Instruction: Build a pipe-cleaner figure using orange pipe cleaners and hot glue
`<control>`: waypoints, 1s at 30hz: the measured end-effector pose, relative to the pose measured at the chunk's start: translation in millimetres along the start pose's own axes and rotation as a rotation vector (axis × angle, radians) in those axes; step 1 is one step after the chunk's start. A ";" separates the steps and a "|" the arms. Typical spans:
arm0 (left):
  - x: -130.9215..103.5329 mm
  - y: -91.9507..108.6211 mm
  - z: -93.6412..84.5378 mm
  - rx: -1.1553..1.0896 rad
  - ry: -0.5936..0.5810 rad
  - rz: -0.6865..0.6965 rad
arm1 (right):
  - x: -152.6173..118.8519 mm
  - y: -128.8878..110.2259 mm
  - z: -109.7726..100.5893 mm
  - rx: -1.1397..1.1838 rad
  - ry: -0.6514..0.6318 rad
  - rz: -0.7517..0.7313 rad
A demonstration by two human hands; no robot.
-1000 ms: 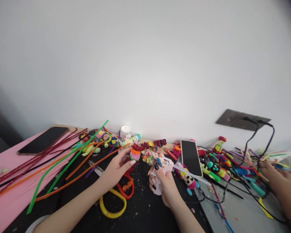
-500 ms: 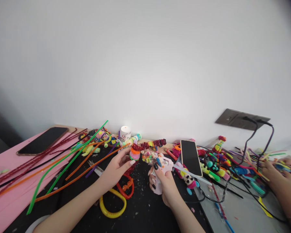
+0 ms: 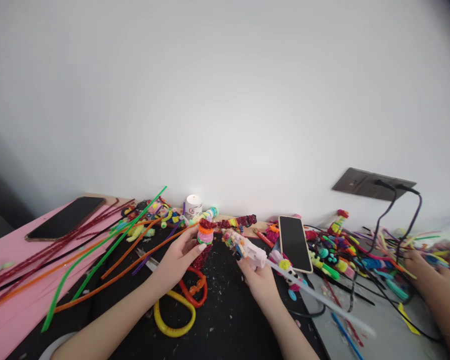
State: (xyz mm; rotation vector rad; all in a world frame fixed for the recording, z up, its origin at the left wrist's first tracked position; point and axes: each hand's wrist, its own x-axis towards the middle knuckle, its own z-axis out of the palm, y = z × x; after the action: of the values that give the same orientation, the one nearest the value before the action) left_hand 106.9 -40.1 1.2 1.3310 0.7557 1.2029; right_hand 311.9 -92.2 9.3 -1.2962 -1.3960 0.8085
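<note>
Left grip (image 3: 182, 260): fingers closed on a red, orange and pink pipe-cleaner piece (image 3: 205, 235), its lower part partly hidden. Right grip (image 3: 260, 280): closed around a white glue gun (image 3: 255, 254), the handle mostly concealed by the hand. The nozzle (image 3: 230, 241), crusted with coloured bits, points toward the piece; contact cannot be told. A blurred glue stick (image 3: 322, 295) projects rightward past the right grip. Scissors (image 3: 174, 332) lie partly covered below the left grip. Far right of both grips, a co-worker's hands (image 3: 429, 280) are cut off. The table (image 3: 105, 197) carries a black mat (image 3: 228, 345) beneath the grips and a pink sheet (image 3: 18, 325) to their left. Beyond stands a pale wall (image 3: 225, 100) bearing a socket plate (image 3: 360, 184).
</note>
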 end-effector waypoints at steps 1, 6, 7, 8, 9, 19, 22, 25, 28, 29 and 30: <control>0.6 0.0 -0.4 -0.005 0.020 -0.004 | 1.5 -1.9 -3.1 -0.138 -0.002 -0.054; 4.9 -2.7 -4.1 -0.124 0.161 -0.033 | 7.0 4.2 -12.1 -0.640 -0.058 -0.144; 6.0 -3.1 -5.1 -0.167 0.193 -0.042 | 7.4 7.1 -12.5 -0.724 -0.063 -0.138; 7.1 -3.3 -6.3 -0.209 0.223 -0.050 | 7.5 9.4 -12.6 -0.798 -0.064 -0.124; 8.2 -3.3 -7.4 -0.247 0.252 -0.054 | 7.2 10.6 -12.5 -0.855 -0.056 -0.112; 8.0 0.9 -7.9 -0.228 0.266 -0.035 | -12.3 -20.6 22.2 -0.657 -0.381 -0.464; 6.6 0.0 -6.0 -0.163 0.227 -0.011 | -15.3 -20.5 35.3 -0.671 -0.415 -0.414; 5.6 -2.1 -6.1 -0.135 0.198 -0.003 | -15.0 -17.6 39.5 -0.644 -0.378 -0.339; 4.9 -3.0 -6.9 -0.124 0.177 -0.004 | -13.8 -14.7 39.2 -0.598 -0.363 -0.300; 4.7 -2.9 -7.2 -0.119 0.171 -0.007 | -13.5 -13.6 38.8 -0.580 -0.359 -0.294; 4.5 -2.6 -7.3 -0.116 0.166 -0.009 | -13.2 -12.3 38.4 -0.559 -0.353 -0.288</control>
State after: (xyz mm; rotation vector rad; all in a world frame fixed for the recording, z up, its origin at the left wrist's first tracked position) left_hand 101.8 -33.2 -1.5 1.1419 0.7959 1.3414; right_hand 270.4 -101.1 8.1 -1.3525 -2.1430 0.4747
